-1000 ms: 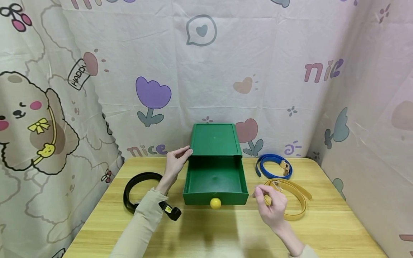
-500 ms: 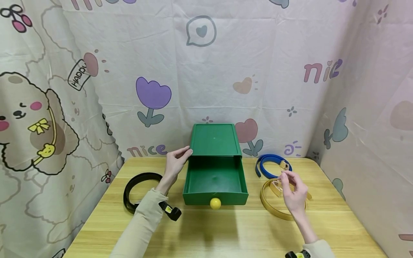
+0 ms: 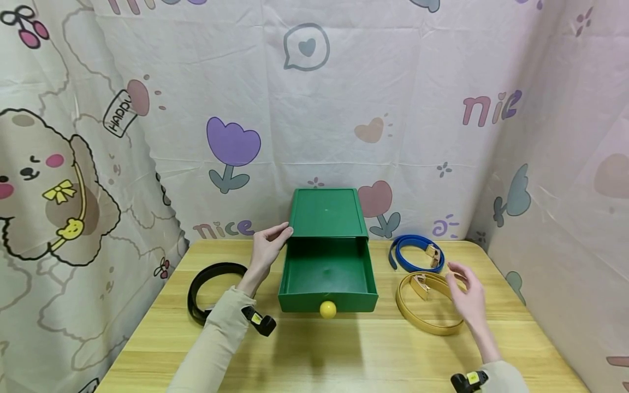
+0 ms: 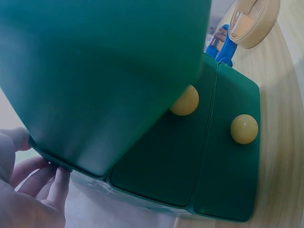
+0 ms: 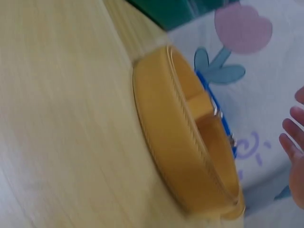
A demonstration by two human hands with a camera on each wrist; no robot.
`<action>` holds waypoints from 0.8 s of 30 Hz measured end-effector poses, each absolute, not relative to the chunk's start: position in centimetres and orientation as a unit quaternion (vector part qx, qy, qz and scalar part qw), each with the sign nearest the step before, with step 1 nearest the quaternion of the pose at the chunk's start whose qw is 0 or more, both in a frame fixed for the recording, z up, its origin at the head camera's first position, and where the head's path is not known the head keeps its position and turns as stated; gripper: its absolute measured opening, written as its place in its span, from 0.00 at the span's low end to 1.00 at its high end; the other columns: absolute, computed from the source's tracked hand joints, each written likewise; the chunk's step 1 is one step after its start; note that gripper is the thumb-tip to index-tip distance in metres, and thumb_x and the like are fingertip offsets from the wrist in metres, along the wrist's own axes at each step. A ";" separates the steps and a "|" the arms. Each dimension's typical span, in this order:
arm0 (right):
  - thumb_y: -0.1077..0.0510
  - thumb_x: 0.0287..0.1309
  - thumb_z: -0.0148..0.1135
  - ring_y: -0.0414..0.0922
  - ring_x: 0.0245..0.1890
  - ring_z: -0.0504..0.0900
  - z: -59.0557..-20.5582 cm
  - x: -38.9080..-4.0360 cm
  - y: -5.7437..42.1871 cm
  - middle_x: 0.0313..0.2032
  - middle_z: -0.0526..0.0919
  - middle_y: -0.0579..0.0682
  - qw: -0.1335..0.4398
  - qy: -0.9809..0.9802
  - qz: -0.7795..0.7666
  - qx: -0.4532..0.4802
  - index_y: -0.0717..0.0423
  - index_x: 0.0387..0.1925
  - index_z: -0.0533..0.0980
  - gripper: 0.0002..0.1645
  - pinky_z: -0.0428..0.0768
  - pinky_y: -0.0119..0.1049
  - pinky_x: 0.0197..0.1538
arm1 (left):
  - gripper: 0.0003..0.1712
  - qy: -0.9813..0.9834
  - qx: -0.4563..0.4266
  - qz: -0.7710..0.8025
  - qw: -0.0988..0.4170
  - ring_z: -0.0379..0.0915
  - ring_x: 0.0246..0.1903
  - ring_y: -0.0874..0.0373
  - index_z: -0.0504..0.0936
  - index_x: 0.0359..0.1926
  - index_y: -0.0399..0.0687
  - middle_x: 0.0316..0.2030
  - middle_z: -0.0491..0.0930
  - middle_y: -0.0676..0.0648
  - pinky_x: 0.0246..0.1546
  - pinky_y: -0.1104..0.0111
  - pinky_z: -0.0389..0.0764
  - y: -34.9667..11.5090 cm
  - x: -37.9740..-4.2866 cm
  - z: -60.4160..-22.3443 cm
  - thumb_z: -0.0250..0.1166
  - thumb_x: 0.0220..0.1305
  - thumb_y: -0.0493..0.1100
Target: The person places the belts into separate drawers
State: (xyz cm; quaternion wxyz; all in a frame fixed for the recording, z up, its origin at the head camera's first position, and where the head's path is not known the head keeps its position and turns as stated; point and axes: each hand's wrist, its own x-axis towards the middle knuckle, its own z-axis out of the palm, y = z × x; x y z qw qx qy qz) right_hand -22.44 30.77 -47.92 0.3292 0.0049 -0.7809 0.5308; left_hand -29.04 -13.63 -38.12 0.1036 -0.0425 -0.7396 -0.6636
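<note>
The green drawer cabinet stands at the table's back middle, its top drawer pulled out and bare inside, a yellow knob on the front. My left hand holds the cabinet's left front upper edge between thumb and fingers; the left wrist view shows the fingertips at the corner. My right hand, fingers loosely bent and holding nothing, hovers by the right side of a coiled yellow belt. In the right wrist view this yellow belt stands on its edge with its buckle inside the coil.
Behind the yellow belt lies a coiled blue belt with a gold buckle. A black belt is coiled at the left, partly behind my left sleeve. Two lower drawers with yellow knobs are closed. A printed curtain surrounds the wooden table.
My right hand has moved right, from beside the drawer across the yellow belt, and its pinched fingers have loosened. The left hand, cabinet and drawer have stayed put.
</note>
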 end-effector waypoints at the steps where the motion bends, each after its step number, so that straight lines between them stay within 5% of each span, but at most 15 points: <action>1: 0.74 0.64 0.58 0.20 0.46 0.75 -48.5 -22.6 31.4 0.45 0.75 0.21 0.319 -0.789 0.525 -0.004 0.74 0.56 0.75 0.19 0.72 0.11 0.52 | 0.21 -0.739 -0.044 -0.664 0.104 0.80 0.41 0.74 0.82 0.60 0.38 0.58 0.82 0.34 0.44 0.82 0.79 -13.6 -29.1 -38.1 0.66 0.69 0.41; 4: 0.72 0.64 0.59 0.18 0.50 0.72 -49.9 -23.1 32.9 0.48 0.76 0.26 0.308 -0.804 0.510 0.003 0.72 0.59 0.74 0.22 0.68 0.10 0.56 | 0.22 -0.739 -0.046 -0.664 0.105 0.80 0.41 0.74 0.82 0.60 0.38 0.57 0.82 0.34 0.44 0.81 0.79 -13.6 -29.2 -38.2 0.66 0.69 0.42; 10: 0.68 0.66 0.59 0.15 0.56 0.65 -50.5 -22.9 34.2 0.61 0.74 0.69 0.266 -0.841 0.470 0.011 0.71 0.64 0.70 0.26 0.60 0.06 0.58 | 0.22 -0.741 -0.046 -0.661 0.103 0.81 0.44 0.70 0.82 0.60 0.39 0.58 0.82 0.35 0.45 0.81 0.78 -13.6 -29.2 -38.2 0.66 0.69 0.42; 12: 0.67 0.67 0.59 0.16 0.57 0.63 -50.7 -22.8 34.6 0.63 0.72 0.73 0.252 -0.850 0.462 0.013 0.71 0.65 0.68 0.27 0.56 0.05 0.57 | 0.22 -0.743 -0.046 -0.660 0.102 0.82 0.45 0.68 0.82 0.61 0.40 0.58 0.82 0.35 0.45 0.81 0.79 -13.7 -29.2 -38.2 0.66 0.69 0.42; 15: 0.66 0.67 0.58 0.31 0.65 0.68 -51.0 -22.7 35.0 0.66 0.68 0.76 0.231 -0.865 0.445 0.012 0.72 0.67 0.66 0.29 0.53 0.07 0.61 | 0.22 -0.742 -0.048 -0.660 0.102 0.82 0.45 0.68 0.81 0.61 0.40 0.58 0.82 0.36 0.46 0.81 0.79 -13.7 -29.2 -38.2 0.66 0.69 0.42; 19: 0.65 0.68 0.58 0.69 0.68 0.64 -51.1 -22.6 35.4 0.68 0.65 0.77 0.202 -0.878 0.433 -0.001 0.72 0.68 0.64 0.31 0.57 0.41 0.78 | 0.21 -0.742 -0.048 -0.661 0.101 0.81 0.44 0.69 0.82 0.61 0.40 0.58 0.82 0.36 0.46 0.81 0.79 -13.6 -29.1 -38.2 0.66 0.69 0.42; 21: 0.65 0.68 0.58 0.75 0.68 0.60 -51.2 -22.6 35.5 0.68 0.63 0.78 0.189 -0.880 0.436 -0.004 0.71 0.69 0.63 0.32 0.55 0.61 0.75 | 0.21 -0.741 -0.046 -0.662 0.101 0.81 0.43 0.70 0.82 0.60 0.40 0.58 0.82 0.36 0.46 0.80 0.79 -13.6 -29.1 -38.1 0.66 0.69 0.41; 24: 0.63 0.69 0.58 0.77 0.68 0.59 -51.4 -22.6 35.7 0.69 0.61 0.79 0.174 -0.883 0.436 -0.007 0.72 0.70 0.61 0.33 0.55 0.70 0.70 | 0.20 -0.739 -0.044 -0.664 0.103 0.82 0.43 0.69 0.82 0.60 0.40 0.57 0.83 0.36 0.46 0.79 0.80 -13.6 -29.1 -38.2 0.66 0.69 0.41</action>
